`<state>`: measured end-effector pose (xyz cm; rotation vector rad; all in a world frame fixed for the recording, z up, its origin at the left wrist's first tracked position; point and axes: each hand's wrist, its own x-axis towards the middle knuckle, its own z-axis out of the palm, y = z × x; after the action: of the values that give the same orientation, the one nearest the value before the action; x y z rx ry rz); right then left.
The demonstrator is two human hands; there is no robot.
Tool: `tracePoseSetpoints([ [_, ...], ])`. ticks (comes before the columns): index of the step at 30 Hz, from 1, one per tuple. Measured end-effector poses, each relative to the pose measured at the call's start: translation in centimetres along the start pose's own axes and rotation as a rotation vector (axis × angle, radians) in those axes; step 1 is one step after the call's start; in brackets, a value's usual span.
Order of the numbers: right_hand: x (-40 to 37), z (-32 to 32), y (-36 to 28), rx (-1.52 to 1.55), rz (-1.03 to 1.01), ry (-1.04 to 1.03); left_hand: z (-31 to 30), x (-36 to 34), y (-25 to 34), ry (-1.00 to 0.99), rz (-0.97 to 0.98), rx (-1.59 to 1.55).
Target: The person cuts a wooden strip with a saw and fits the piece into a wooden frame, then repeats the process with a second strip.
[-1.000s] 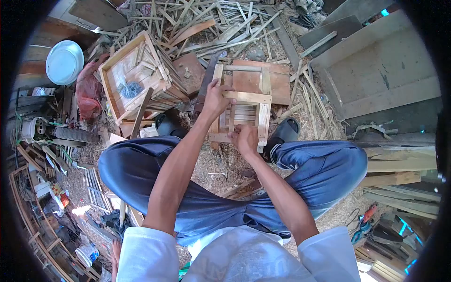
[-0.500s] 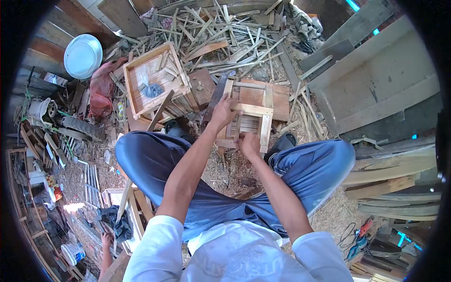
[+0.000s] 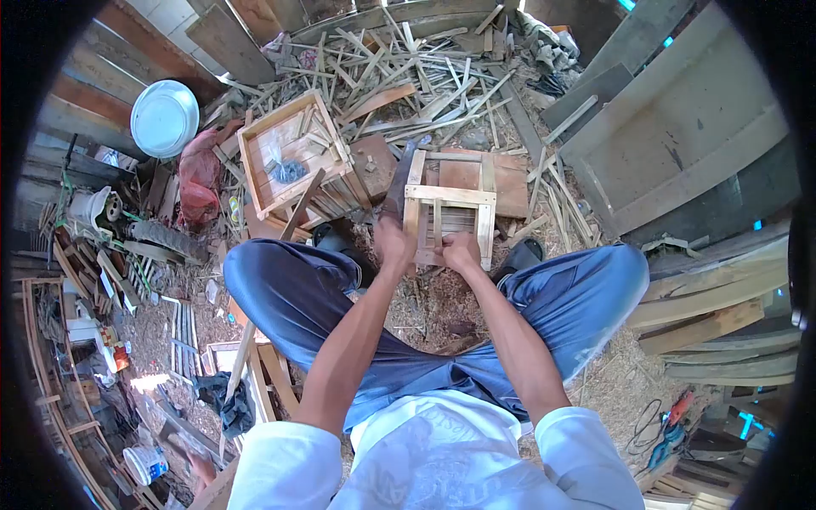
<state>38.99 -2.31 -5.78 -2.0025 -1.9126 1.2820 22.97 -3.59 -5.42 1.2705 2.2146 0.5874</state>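
Observation:
On the ground between my feet stands a small wooden frame [image 3: 455, 195] of pale nailed strips. My right hand [image 3: 460, 252] is closed at its near side, fingers on the lower end of a narrow upright slat [image 3: 437, 223]. At the near left corner of the frame, my left hand [image 3: 396, 244] is curled into a fist; what lies inside it is hidden. A dark, long blade like a handsaw [image 3: 402, 177] runs along the left side of the frame, its near end touching or just beyond my left hand. A reddish-brown board [image 3: 507, 183] lies under the frame's far part.
A wooden box [image 3: 247, 166] holding a plastic bag and offcuts stands to the left. Scrap strips [image 3: 416, 85] pile up behind. Large panels [image 3: 671, 144] lean at right. Red and blue power tools [image 3: 671, 432] lie at lower right; another person's hand [image 3: 202, 469] shows at lower left.
My left hand has left the frame's crosspiece and come down to its near left corner. The slat by my right hand now stands straighter. The view has shifted slightly.

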Motion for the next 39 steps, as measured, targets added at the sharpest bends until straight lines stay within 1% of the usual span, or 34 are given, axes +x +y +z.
tracePoseSetpoints([
  [2,0.1,-0.3,-0.3,-0.096,0.031,-0.029,2.8,-1.1,-1.8,0.030,-0.425,-0.131],
  [3,0.2,-0.5,-0.2,-0.093,0.029,-0.025,6.3,-1.2,-4.5,0.032,-0.420,-0.131],
  [4,0.2,-0.7,-0.1,-0.061,0.033,-0.031,10.7,-0.8,-7.9,-0.016,-0.570,-0.189],
  [5,0.3,-0.7,0.1,-0.029,0.039,-0.037,13.1,-0.6,-9.7,-0.066,-0.721,-0.247],
  [6,0.3,-0.7,0.2,-0.030,0.040,-0.033,13.0,-0.6,-9.4,-0.068,-0.717,-0.249],
  [8,0.5,-0.7,0.6,-0.022,0.084,0.007,11.8,-0.7,-7.8,-0.289,-0.918,-0.925],
  [9,0.5,-0.6,1.3,-0.026,0.088,0.010,9.2,-2.0,-5.7,-0.295,-0.918,-0.928],
  [10,0.8,-0.4,1.7,-0.041,0.073,0.044,4.8,-3.8,-2.5,-0.408,-0.849,-1.007],
  [11,1.1,-0.4,1.7,-0.054,0.053,0.079,2.3,-4.7,-0.9,-0.516,-0.771,-1.083],
  [12,0.9,-0.9,1.2,-0.055,0.047,0.084,5.1,-3.4,-3.3,-0.594,-0.836,-1.120],
  [13,0.2,-1.5,0.7,-0.065,0.027,0.121,4.9,-3.7,-2.9,-0.593,-0.831,-1.121],
  [15,-0.6,-2.8,0.2,-0.079,0.013,0.163,5.4,-4.6,-1.8,-0.368,-0.881,-1.298],
  [16,-0.8,-3.5,0.1,-0.007,0.058,0.147,5.5,-4.7,-1.5,-0.349,-0.868,-1.386],
  [17,-0.9,-4.2,-0.2,0.066,0.102,0.133,5.5,-4.6,-1.3,-0.354,-0.864,-1.391],
  [18,-0.5,-4.2,0.5,0.063,0.101,0.138,5.1,-4.7,-1.0,-0.335,-0.894,-1.424],
  [20,0.8,-3.7,2.6,0.402,0.038,0.322,4.6,-5.1,-0.2,-0.316,-0.924,-1.461],
  [21,0.6,-4.5,2.6,0.399,0.033,0.324,4.4,-5.4,0.6,-0.291,-0.920,-1.418],
  [23,0.0,-6.4,2.1,0.355,0.101,0.447,4.8,-5.5,0.7,-0.268,-0.910,-1.378],
  [24,-0.3,-6.4,2.2,0.409,0.162,0.555,5.8,-5.3,0.1,-0.257,-0.909,-1.384],
  [26,1.8,-4.7,5.4,0.424,0.171,0.594,7.5,-4.7,-0.9,-0.250,-0.905,-1.391],
  [27,2.0,-4.8,5.7,0.441,0.182,0.629,7.3,-4.4,-0.6,-0.243,-0.892,-1.398],
  [28,2.2,-5.1,6.2,0.585,0.207,0.453,7.2,-4.3,-0.4,-0.237,-0.880,-1.404],
  [29,2.4,-5.1,6.5,0.588,0.210,0.457,7.1,-4.3,-0.2,-0.241,-0.878,-1.400],
  [31,2.7,-5.1,6.2,0.923,0.062,0.401,2.7,-4.9,3.7,-0.227,-0.793,-1.336],
  [32,2.3,-5.4,5.3,0.927,0.060,0.401,2.5,-4.6,4.2,-0.225,-0.788,-1.334],
  [34,1.2,-6.1,3.3,0.990,-0.043,0.481,2.3,-4.0,5.0,-0.113,-0.755,-1.403],
  [35,1.5,-6.1,3.1,0.997,-0.048,0.481,2.1,-3.7,5.3,-0.057,-0.735,-1.437],
  [36,2.4,-5.5,3.5,0.973,-0.106,0.528,2.2,-3.2,4.9,-0.097,-0.704,-1.455],
  [37,3.1,-5.3,3.6,0.948,-0.166,0.575,2.5,-2.9,4.9,-0.094,-0.693,-1.454],
  [38,3.5,-5.1,3.9,0.956,-0.173,0.577,2.7,-2.6,4.8,-0.104,-0.656,-1.459],
  [39,3.6,-5.0,3.9,0.841,-0.136,0.638,2.5,-2.4,5.0,-0.113,-0.618,-1.464],
])
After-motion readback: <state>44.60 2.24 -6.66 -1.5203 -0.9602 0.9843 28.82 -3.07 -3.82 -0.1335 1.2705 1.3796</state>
